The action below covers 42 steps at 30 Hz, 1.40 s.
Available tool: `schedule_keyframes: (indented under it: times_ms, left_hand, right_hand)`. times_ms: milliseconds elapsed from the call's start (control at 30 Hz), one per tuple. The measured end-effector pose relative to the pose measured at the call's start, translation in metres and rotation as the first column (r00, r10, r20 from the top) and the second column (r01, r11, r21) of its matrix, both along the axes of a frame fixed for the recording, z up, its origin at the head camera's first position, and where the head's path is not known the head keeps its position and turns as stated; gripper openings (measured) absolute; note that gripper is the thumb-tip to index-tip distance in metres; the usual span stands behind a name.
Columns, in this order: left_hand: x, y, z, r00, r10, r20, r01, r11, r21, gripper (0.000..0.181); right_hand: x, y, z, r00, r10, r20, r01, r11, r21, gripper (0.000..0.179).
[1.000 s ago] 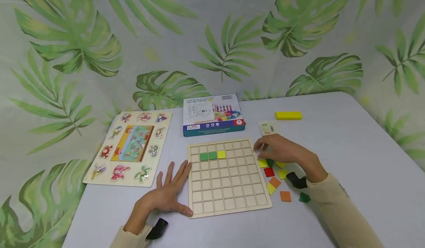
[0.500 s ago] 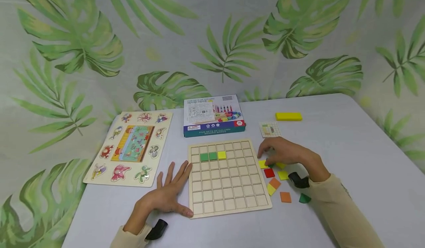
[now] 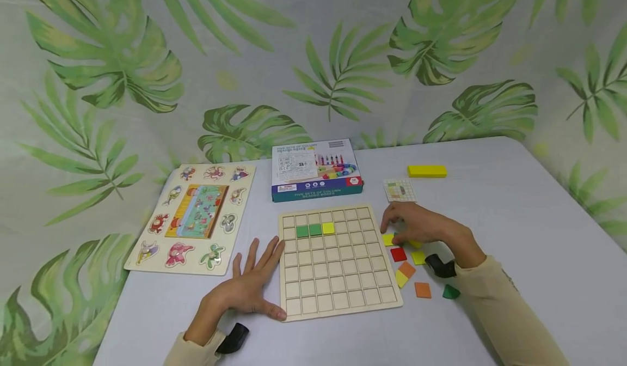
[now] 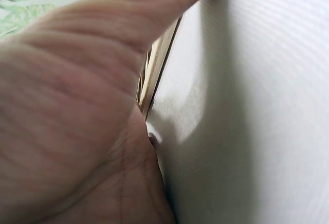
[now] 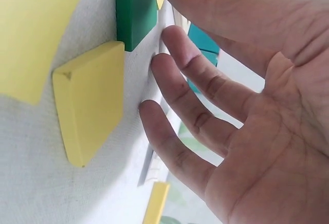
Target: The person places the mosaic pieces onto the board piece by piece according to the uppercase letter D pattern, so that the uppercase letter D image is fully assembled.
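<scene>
A square pale wooden grid board (image 3: pixel 338 292) is lying flat near the middle of a white cloth-covered surface (image 3: pixel 495 202), with two square green tiles (image 3: pixel 309 230) and one square yellow tile (image 3: pixel 327 228) sitting side by side in its second row from the far edge. Just off its right side, loose tiles are scattering the cloth: a square red tile (image 3: pixel 399 254), a square orange tile (image 3: pixel 423 290), a dark green corner piece (image 3: pixel 451 292) and several yellow ones, some of them partly hidden under fingers.

Beyond the loose pieces, a small white card printed with a grid (image 3: pixel 399 190) is lying near a yellow rectangular block (image 3: pixel 427 171). Behind the board, a white, purple and teal cardboard box (image 3: pixel 317 170) is resting flat; well to the left, a cream puzzle board with sea-animal pieces (image 3: pixel 191 224) is lying at an angle. A leaf-printed cloth (image 3: pixel 338 66) is hanging behind.

The left hand (image 3: pixel 252 290) is lying with fingers spread, fingertips and thumb touching the grid board's left edge and grasping nothing. The right hand (image 3: pixel 418 223) is bending its fingers loosely over the tiles, unclenched, its thumb appearing to touch a thick green tile (image 5: pixel 136 16).
</scene>
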<state>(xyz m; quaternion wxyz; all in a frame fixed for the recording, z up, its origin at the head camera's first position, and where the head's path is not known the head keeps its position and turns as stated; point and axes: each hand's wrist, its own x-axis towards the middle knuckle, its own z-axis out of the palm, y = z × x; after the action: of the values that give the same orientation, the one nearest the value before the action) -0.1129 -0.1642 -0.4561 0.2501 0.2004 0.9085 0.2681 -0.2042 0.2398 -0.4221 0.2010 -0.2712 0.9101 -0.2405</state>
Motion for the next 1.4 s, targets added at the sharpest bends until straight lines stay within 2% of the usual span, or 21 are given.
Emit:
schedule_keyframes:
  times_ms: [300,700,967,1267,1400]
  left_hand:
    - [0.000,0.002,0.004,1.000,0.005,-0.002,-0.005,1.000,0.011,0.142]
    - [0.001,0.000,0.007,1.000,0.011,-0.014,-0.011,1.000,-0.006,0.142]
    - [0.001,0.001,0.005,1.000,0.003,-0.009,-0.003,1.000,-0.007,0.142]
    - [0.001,0.001,0.004,1.000,-0.002,0.000,0.002,1.000,0.016,0.142]
    - [0.001,0.001,0.005,1.000,-0.001,-0.003,0.001,1.000,0.022,0.142]
  right_hand:
    - [-0.001,-0.002,-0.001,1.000,-0.022,0.010,0.022,1.000,0.011,0.013]
    - [0.001,-0.012,-0.001,1.000,-0.014,-0.025,0.015,0.999,0.047,0.015]
    - [0.005,-0.014,0.003,0.997,-0.072,0.032,0.068,0.992,0.110,0.018]
    - [0.007,-0.015,0.006,0.998,-0.056,-0.032,0.061,0.984,0.167,0.017]
    - [0.005,-0.016,0.007,0.998,-0.057,-0.037,0.062,0.984,0.166,0.016]
